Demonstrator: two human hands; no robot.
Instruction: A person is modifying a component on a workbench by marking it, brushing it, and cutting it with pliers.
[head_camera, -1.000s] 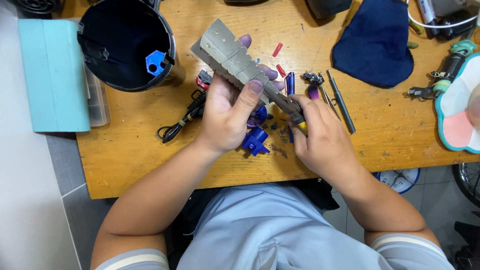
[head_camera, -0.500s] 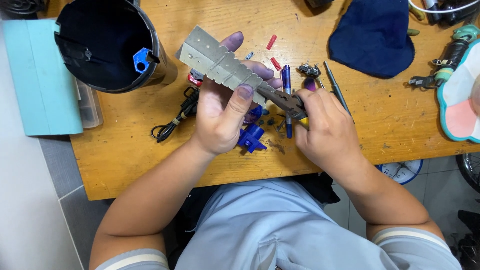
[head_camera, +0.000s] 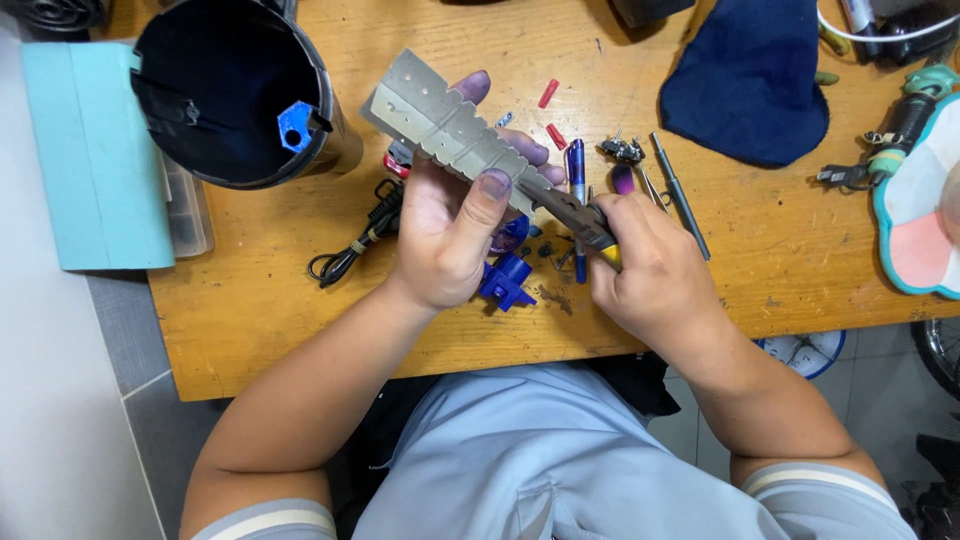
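My left hand (head_camera: 452, 232) grips a long grey metal bracket (head_camera: 440, 125) with notched edges and small holes, held slanted above the wooden table (head_camera: 780, 250). My right hand (head_camera: 650, 275) holds pliers (head_camera: 570, 213) with yellow and black handles; their jaws meet the lower right end of the bracket. Blue plastic parts (head_camera: 505, 280) lie on the table under my hands. A blue pen (head_camera: 576, 165) lies just behind the pliers.
A black cylindrical housing (head_camera: 235, 90) with a blue part inside stands at the back left beside a teal box (head_camera: 95, 150). A black cable (head_camera: 355, 245), red bits (head_camera: 550, 95), metal rods (head_camera: 680, 195), a dark blue cloth (head_camera: 750, 75) and a pastel fan (head_camera: 920, 215) lie around.
Both hands shifted slightly left with the bracket. The pliers stay at the bracket's lower end, and my right hand has moved a little lower.
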